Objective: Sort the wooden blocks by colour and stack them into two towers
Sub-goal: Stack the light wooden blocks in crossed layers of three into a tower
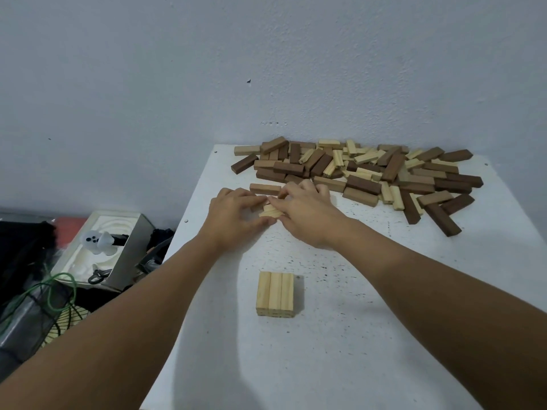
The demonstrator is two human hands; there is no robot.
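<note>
Here both hands, left hand (233, 216) and right hand (307, 214), meet with fingers curled round pale blocks (270, 211) on the bench (370, 291). Three light blocks (275, 293) lie side by side nearer.

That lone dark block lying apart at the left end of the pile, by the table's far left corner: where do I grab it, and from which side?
Pinch the dark block across its two long side faces near mid-length, coming straight down from above. It lies flat and angled on the white table, with bare table along its left side, so a finger fits there; its right end sits close to the pile.
</note>
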